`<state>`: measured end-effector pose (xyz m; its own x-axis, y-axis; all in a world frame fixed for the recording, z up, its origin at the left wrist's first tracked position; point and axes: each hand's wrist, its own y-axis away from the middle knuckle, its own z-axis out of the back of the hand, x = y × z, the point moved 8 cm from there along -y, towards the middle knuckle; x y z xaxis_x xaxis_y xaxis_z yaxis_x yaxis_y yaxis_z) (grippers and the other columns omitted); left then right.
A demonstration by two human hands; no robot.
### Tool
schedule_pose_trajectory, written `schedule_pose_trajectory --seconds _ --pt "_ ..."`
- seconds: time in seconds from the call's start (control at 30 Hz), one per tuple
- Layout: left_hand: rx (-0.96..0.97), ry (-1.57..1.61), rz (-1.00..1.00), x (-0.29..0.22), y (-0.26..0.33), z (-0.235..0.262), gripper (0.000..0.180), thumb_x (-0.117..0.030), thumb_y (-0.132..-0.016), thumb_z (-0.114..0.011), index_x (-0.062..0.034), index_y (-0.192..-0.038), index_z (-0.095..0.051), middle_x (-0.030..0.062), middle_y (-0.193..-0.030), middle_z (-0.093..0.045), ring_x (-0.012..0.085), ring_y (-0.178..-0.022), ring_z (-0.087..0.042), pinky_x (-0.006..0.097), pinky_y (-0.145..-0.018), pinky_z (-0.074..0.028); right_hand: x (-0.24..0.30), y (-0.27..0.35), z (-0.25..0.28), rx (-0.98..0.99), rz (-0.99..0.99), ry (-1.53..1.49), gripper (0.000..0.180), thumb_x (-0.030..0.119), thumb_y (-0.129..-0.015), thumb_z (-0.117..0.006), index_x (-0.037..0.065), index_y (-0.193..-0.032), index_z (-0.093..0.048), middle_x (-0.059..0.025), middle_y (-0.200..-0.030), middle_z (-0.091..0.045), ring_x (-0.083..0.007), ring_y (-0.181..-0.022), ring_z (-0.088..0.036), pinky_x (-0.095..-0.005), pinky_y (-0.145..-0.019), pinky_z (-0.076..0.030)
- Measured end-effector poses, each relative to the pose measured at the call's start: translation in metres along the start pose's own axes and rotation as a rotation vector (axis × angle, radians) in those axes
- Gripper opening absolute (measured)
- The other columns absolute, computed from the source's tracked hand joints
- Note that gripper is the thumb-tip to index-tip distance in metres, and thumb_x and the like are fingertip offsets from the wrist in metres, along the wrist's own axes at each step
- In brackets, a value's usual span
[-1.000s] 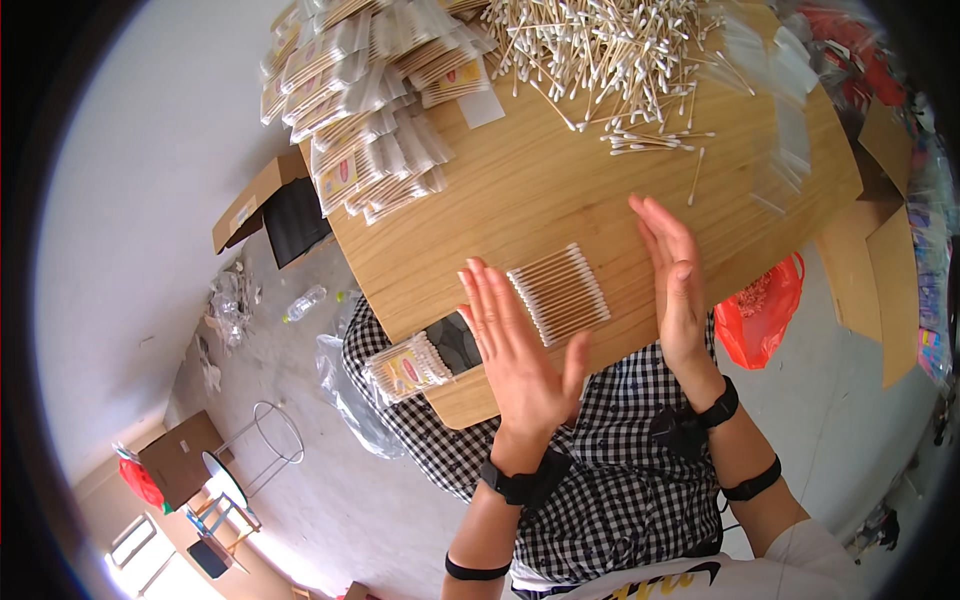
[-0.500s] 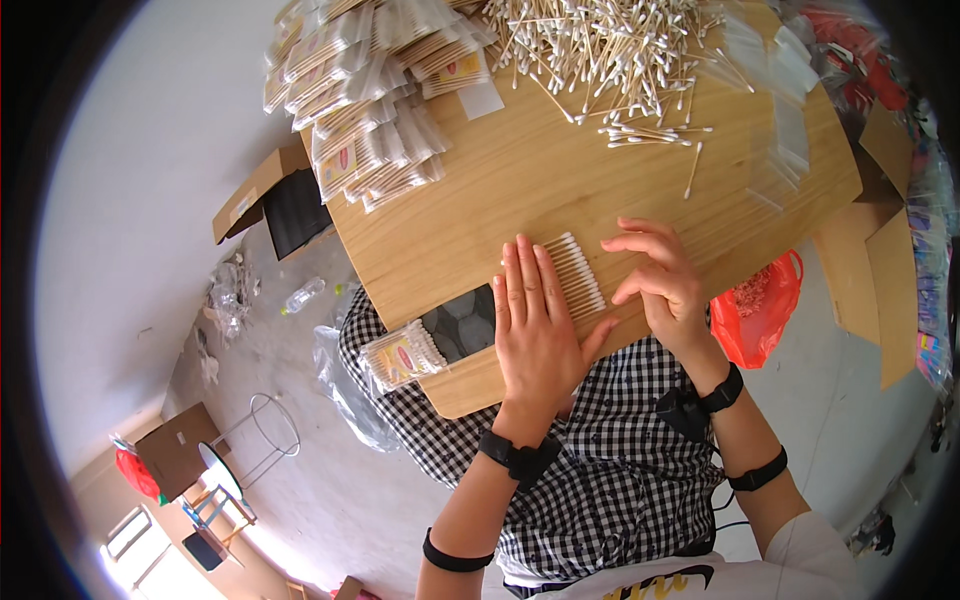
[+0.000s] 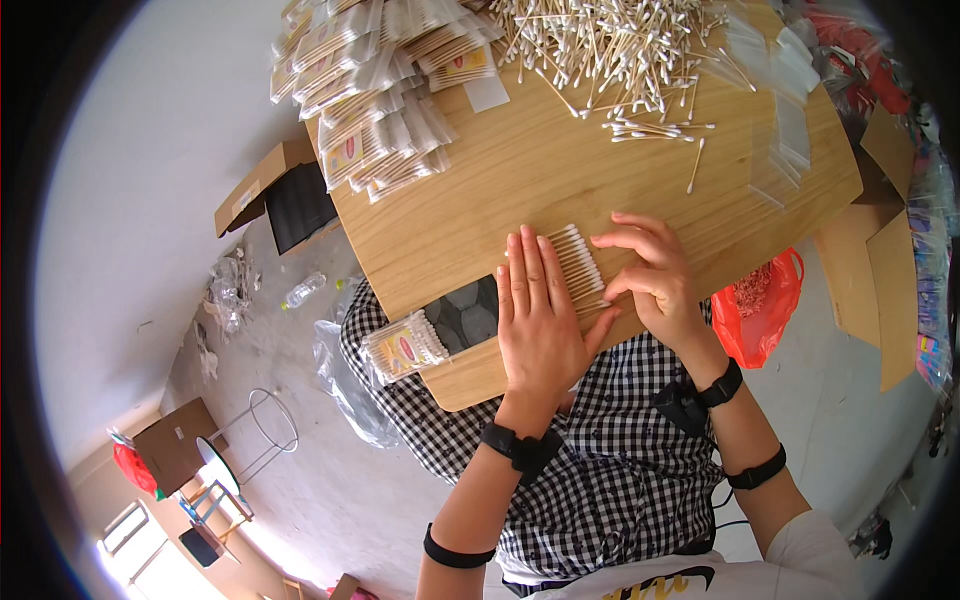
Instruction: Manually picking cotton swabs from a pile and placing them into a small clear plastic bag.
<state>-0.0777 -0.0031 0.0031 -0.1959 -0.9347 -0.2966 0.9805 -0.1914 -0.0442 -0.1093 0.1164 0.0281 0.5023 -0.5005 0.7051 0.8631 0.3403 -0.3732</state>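
My left hand lies flat, fingers stretched out, over a row of cotton swabs laid side by side on the wooden table. Their white tips show to the right of the hand; the rest is hidden under it. My right hand is curved, with its fingers apart, close around the right ends of the row. It holds nothing that I can see, and whether its fingertips touch the swabs I cannot tell. Left of my left hand is a dark patterned pad. A clear packet of swabs with a yellow label sits beside it at the table's edge.
Filled swab packets are piled at the table's far left. A large heap of loose swabs covers the far middle. Clear empty bags lie far right. A red plastic bag hangs right of the table, near an open cardboard box.
My right hand has moved slightly left, closer to the swab tips. My left hand stays flat on the row. The whole view has shifted a little.
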Motion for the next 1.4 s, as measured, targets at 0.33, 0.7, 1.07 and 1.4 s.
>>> schedule_pose_trajectory --seconds 0.33,0.7,1.07,1.4 --pt "0.0 0.001 -0.003 0.0002 0.0005 -0.0008 0.095 -0.06 -0.083 -0.052 0.0135 -0.137 -0.026 0.0302 -0.146 -0.022 0.0397 -0.139 -0.02 0.049 -0.111 -0.02 -0.0049 0.0011 0.0008 -0.052 -0.036 -0.014 0.02 -0.008 -0.07 -0.055 0.009 -0.064 -0.063 -0.0039 -0.109 -0.064 -0.0274 -0.115 -0.052 -0.0386 -0.092 -0.041" --pt "0.003 -0.009 0.0 0.0004 0.0001 -0.0012 0.095 -0.061 -0.083 -0.05 0.0135 -0.137 -0.026 0.0299 -0.146 -0.022 0.0397 -0.139 -0.02 0.049 -0.111 -0.021 -0.004 0.0005 0.0015 -0.063 -0.033 -0.007 0.019 -0.008 -0.07 -0.054 0.009 -0.066 -0.062 -0.0049 -0.109 -0.063 -0.0283 -0.114 -0.052 -0.0391 -0.092 -0.041" --pt "0.018 -0.01 0.006 0.0009 0.0002 -0.0018 0.096 -0.061 -0.083 -0.051 0.0135 -0.138 -0.025 0.0298 -0.147 -0.021 0.0395 -0.139 -0.02 0.048 -0.111 -0.021 -0.0017 -0.0023 0.0 -0.034 -0.032 0.042 0.019 -0.008 -0.07 -0.053 0.009 -0.072 -0.064 -0.0062 -0.11 -0.061 -0.0286 -0.114 -0.052 -0.0393 -0.093 -0.041" --pt "0.017 -0.019 0.005 0.0003 0.0002 -0.0016 0.095 -0.061 -0.084 -0.05 0.0137 -0.137 -0.026 0.0301 -0.146 -0.022 0.0395 -0.139 -0.02 0.048 -0.111 -0.021 -0.0016 -0.004 -0.0007 -0.053 -0.057 0.082 0.023 -0.009 -0.07 -0.053 0.009 -0.078 -0.064 -0.0059 -0.112 -0.06 -0.0291 -0.114 -0.052 -0.0399 -0.093 -0.04"
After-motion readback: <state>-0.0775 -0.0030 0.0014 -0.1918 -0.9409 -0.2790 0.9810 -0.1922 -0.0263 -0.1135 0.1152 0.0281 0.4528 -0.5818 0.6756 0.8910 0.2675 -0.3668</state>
